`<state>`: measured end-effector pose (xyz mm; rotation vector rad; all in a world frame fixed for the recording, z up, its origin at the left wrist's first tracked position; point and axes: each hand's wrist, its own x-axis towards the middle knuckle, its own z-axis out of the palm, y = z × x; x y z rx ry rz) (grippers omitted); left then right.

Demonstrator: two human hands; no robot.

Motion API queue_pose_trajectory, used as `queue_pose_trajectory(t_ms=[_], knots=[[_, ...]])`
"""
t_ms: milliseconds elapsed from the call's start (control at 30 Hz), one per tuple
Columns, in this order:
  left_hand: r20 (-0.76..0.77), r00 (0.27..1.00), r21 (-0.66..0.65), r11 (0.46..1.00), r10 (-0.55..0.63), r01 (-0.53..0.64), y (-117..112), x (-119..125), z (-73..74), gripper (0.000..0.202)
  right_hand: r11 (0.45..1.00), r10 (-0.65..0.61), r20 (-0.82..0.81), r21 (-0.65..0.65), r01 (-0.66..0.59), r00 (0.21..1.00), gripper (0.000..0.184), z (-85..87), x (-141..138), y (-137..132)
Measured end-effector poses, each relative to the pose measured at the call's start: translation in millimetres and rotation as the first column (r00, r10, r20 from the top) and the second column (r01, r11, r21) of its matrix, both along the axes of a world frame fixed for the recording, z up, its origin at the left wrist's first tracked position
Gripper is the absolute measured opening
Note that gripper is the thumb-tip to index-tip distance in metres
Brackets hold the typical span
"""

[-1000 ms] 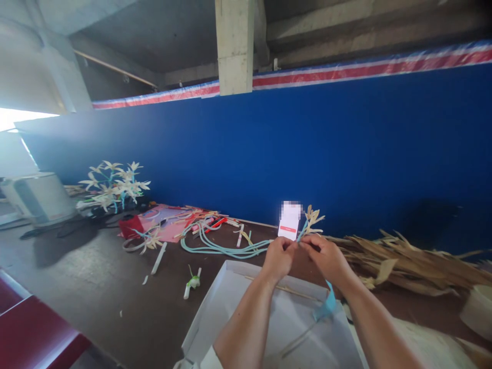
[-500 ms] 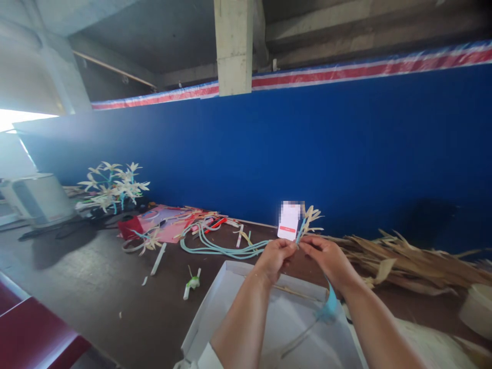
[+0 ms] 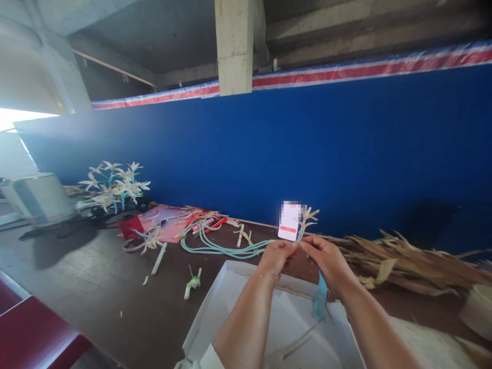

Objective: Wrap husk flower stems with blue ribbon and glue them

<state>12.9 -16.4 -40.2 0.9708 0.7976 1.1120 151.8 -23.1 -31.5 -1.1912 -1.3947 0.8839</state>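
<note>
A handmade flower [image 3: 308, 218] with pale, dry-looking petals and a light blue stem stands upright between my hands. My left hand [image 3: 277, 259] is closed, thumb and forefinger pinching the lower end of the stem. Its fingertips almost meet those of my right hand [image 3: 323, 253], which is closed in a pinch at the same spot. From beneath my right hand a light blue strip [image 3: 320, 297] of tape or paper hangs down over the white box [image 3: 232, 289]. The pinched part of the stem is hidden by my fingers.
Behind my hands a phone [image 3: 288, 231] leans upright. Blue cords [image 3: 219, 250] loop to the left, near a bunch of white flowers [image 3: 119, 184] and a white kettle-like appliance [image 3: 40, 197]. Dry husks [image 3: 415, 266] lie at right. A blue partition [image 3: 346, 154] closes off the back.
The flower has turned and shifted slightly left between my fingers. The hanging blue strip has swung left and now hangs straighter. Both hands stay pinched in nearly the same place.
</note>
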Motion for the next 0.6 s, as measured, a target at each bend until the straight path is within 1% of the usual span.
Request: queue_pose_trajectory(t_ms=[67, 133, 267, 400, 467, 600], knots=[[-0.106, 0.990, 0.063, 0.994, 0.096, -0.090, -1, 2, 0.7, 0.035, 0.999, -0.040, 0.070, 0.012, 0.039, 0.997, 0.031, -1.6, 2, 2], [-0.166, 0.975, 0.131, 0.983, 0.147, -0.126, -1, 4, 0.6, 0.034, 0.997, -0.074, 0.142, 0.026, 0.071, 0.987, 0.030, -1.7, 3, 3], [-0.196, 0.968, 0.202, 0.972, 0.160, -0.120, -1, 5, -2.5, 0.029, 0.993, -0.115, 0.248, 0.019, 0.114, 0.962, 0.031, 2.1, 4, 1], [-0.192, 0.967, 0.222, 0.968, 0.165, -0.121, 1, 6, -4.2, 0.022, 0.994, -0.114, 0.281, 0.028, 0.110, 0.953, 0.033, 6.2, 4, 0], [-0.207, 0.961, 0.225, 0.965, 0.181, -0.133, 2, 6, -4.0, 0.020, 0.992, -0.128, 0.303, 0.056, 0.117, 0.944, 0.034, 7.4, 4, 0], [-0.226, 0.949, 0.231, 0.959, 0.219, -0.166, 3, 7, -4.5, 0.019, 0.979, -0.177, 0.337, 0.159, 0.130, 0.925, 0.030, 8.8, 4, 0]])
